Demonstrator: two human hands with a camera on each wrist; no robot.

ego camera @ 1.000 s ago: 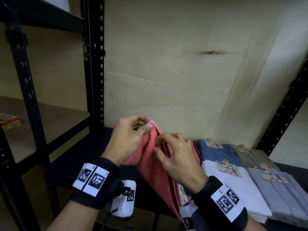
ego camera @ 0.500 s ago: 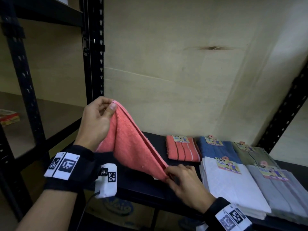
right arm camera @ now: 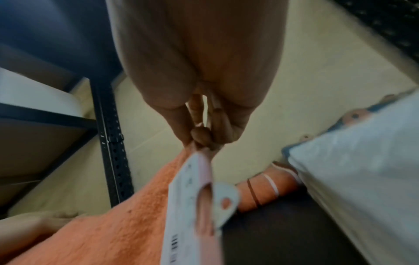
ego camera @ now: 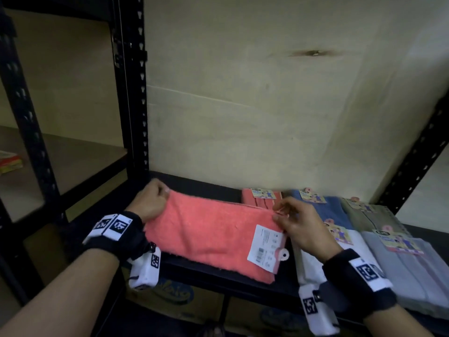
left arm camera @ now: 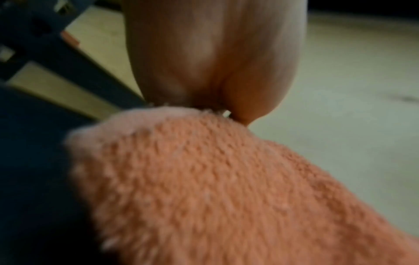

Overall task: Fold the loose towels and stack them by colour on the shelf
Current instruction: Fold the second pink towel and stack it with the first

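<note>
A coral towel (ego camera: pixel 209 235) hangs stretched wide between both hands just above the black shelf (ego camera: pixel 194 184), its lower edge draped past the shelf's front. My left hand (ego camera: pixel 155 203) pinches its top left corner, seen close up as coral towel (left arm camera: pixel 204 188) in the left wrist view. My right hand (ego camera: pixel 288 218) pinches the top right corner. A white paper tag (ego camera: pixel 266 246) dangles from that corner, and the right wrist view shows the tag (right arm camera: pixel 192 206) under my right hand (right arm camera: pixel 199 138).
A folded coral towel (ego camera: pixel 261 199) lies against the back wall. To its right lie folded blue (ego camera: pixel 325 210), olive (ego camera: pixel 366 215), white (ego camera: pixel 352 249) and grey (ego camera: pixel 408 268) towels with labels. Black uprights (ego camera: pixel 132 93) frame the bay; another shelf (ego camera: pixel 60 164) sits at left.
The hands started close together on the bunched towel, then drew apart. The left hand came down from its raised position, and the towel now spans level between both hands over the shelf.
</note>
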